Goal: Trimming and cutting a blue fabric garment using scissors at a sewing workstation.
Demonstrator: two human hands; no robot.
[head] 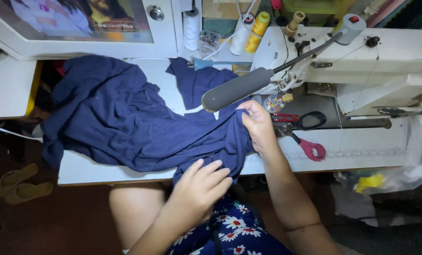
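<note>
Navy fabric (121, 118): spread over desk (352, 151). Right hand (258, 125) pinches its edge toward the sewing machine (362, 61); left hand (201, 186), fingers released, flattens the hanging fold.

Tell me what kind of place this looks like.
Probably a small home sewing or tailoring corner. A white sewing machine stands on the table, thread spools sit behind it, scissors lie nearby, and both hands handle navy fabric.

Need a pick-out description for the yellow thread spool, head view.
Start at the white sewing machine and look left of its top, to the row of thread cones. The yellow thread spool leans beside a white thread cone; it is the only bright yellow one.
</note>
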